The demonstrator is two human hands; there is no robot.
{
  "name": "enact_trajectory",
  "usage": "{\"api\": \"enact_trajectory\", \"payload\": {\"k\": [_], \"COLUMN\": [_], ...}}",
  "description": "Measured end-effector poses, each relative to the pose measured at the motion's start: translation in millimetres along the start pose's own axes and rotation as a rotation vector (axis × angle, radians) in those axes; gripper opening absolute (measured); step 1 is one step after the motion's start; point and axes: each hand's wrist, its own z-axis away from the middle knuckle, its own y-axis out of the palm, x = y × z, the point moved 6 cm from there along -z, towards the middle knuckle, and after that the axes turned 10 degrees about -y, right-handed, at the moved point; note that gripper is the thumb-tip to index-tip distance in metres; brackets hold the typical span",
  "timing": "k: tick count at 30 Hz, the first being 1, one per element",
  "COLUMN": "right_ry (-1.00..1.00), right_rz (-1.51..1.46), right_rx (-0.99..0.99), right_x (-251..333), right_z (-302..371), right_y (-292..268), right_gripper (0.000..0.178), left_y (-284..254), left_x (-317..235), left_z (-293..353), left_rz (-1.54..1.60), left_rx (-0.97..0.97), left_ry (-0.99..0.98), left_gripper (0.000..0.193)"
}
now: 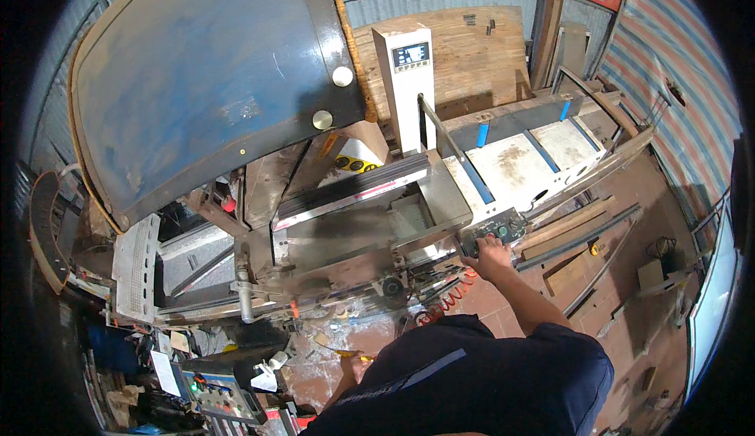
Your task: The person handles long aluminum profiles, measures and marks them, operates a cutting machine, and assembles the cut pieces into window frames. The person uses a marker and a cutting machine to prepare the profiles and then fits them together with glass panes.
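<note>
My right hand [492, 258] reaches out to a dark control box [503, 230] on the front of a saw-like machine. Its fingers are stretched onto the button face, with the thumb apart toward the left. Low and close to my body, my left hand [358, 367] is closed around a thin yellow stick-like tool [346, 353], whose exact kind I cannot make out. Behind the control box runs a white roller table [511, 161] with blue rollers. A white upright post [403, 82] carries a small lit display [410, 56].
A large blue-grey hood [212, 82] covers the machine's left side. A red coiled hose [452, 301] hangs beside my body. Long wooden and metal strips [574, 228] lie on the right floor. A second button panel [220, 395] stands at lower left, near a white sheet [164, 373].
</note>
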Motion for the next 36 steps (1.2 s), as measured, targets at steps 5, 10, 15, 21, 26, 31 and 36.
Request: {"api": "enact_trajectory", "payload": {"k": [5,10,15,21,26,31,36], "right_ry": [0.036,0.037,0.025,0.015,-0.041,-0.045,-0.039], "right_rz": [-0.059,-0.070,-0.106,-0.082,-0.057,-0.044,-0.018], "right_rx": [0.059,0.053,0.058,-0.018,0.021,0.042,-0.023], "right_x": [-4.5,-4.2,-5.7,-17.9,-17.0,-10.0,-6.7], "right_z": [-0.3,0.1,-0.1,7.8,7.8,6.2,5.9], "right_y": [7.8,3.6,2.9,12.4,9.1,2.4,0.1], "right_gripper": [0.081,0.082,0.079,0.073,0.075,0.074,0.065], "left_y": [4.4,7.2,11.0,13.4,20.8,28.3,30.3], "left_x": [-1.6,-5.2,-8.9,-8.5,-11.9,-15.1,-20.1], "left_z": [2.1,3.3,3.4,7.8,13.7,20.1,32.7], "left_rz": [-0.015,-0.038,-0.068,-0.138,-0.164,-0.189,-0.261], "left_rx": [-0.001,-0.002,0.003,0.073,0.068,0.044,0.026], "left_ry": [-0.009,-0.003,0.012,0.012,0.000,-0.024,0.002], "left_gripper": [0.022,0.024,0.026,0.028,0.030,0.032,0.034]}}
